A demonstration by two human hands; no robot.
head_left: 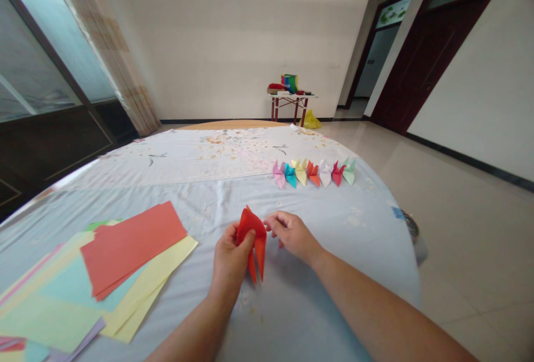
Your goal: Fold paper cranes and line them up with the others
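An orange-red folded origami crane [259, 251], its body still flat with two narrow points hanging down, is upright above the near part of the table. My left hand [233, 259] grips it from the left, thumb pressed on the front and fingers behind. My right hand [294, 234] is at the crane's right edge, fingers loosely bent and a little apart; the fingertips come right up to the paper, and whether they touch it I cannot tell. Farther back on the right stands a row of several finished paper cranes [312, 174] in pink, blue, yellow, orange, white, red and green.
Loose coloured paper sheets [133, 251] lie overlapping on the left of the round table, red ones on top. A pale floral tablecloth [200, 192] covers the table. Beyond it, a small side table [292, 95] holds boxes, with a yellow bag [311, 120] beside it.
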